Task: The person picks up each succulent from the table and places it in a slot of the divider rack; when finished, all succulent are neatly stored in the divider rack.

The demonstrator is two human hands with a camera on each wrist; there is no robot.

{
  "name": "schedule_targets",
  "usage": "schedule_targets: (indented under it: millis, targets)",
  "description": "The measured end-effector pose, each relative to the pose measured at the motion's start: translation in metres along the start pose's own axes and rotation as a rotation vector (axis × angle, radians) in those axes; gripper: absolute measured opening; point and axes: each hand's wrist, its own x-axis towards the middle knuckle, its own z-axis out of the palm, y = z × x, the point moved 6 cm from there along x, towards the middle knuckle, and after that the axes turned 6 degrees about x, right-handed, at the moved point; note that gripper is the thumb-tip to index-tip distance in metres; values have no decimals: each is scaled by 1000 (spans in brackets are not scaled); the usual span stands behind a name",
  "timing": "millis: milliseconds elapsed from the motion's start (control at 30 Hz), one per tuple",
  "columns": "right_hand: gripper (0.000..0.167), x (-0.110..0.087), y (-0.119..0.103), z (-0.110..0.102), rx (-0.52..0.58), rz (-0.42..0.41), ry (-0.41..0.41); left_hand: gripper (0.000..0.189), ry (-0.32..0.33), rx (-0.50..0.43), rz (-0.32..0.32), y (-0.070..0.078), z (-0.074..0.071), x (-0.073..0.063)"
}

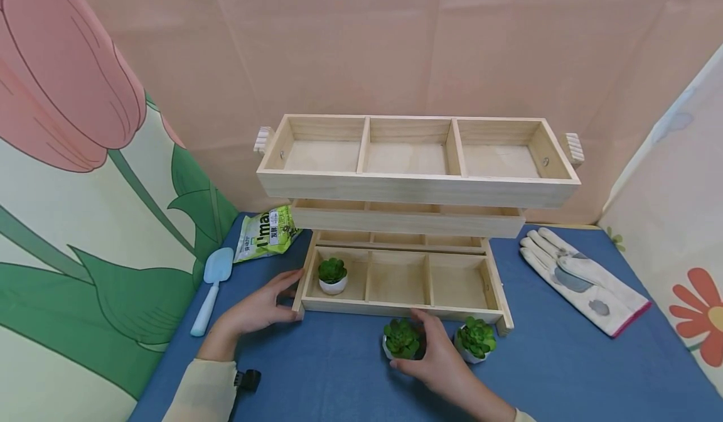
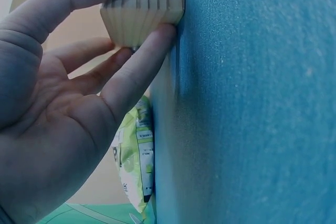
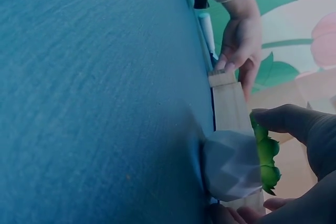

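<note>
Fingers of my left hand pinch the front left corner block of the wooden tray rack, thumb over the top, as the left wrist view shows. Further left: pale blue scoop, green packet. One succulent pot sits in the lowest tray's left compartment. My right hand curls round a second succulent pot on the blue table, just in front of the tray's front wall (right wrist view: white pot, thumb over the leaves). Third pot just right of it. Far right, a white glove lies flat.
</note>
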Motion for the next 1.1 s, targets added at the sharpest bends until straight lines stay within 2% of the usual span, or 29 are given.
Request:
schedule_targets:
  millis: [400,600,1100]
  targets:
    - [100,2,3,5,-1,-4,-17,101,8,30,12,-2,0,0]
    - [100,3,3,6,-18,-2,-22,101,2,14,5,-2,0,1]
    - [89,6,8,9,-46,-9,-16,101,2,10,10,-4,0,1]
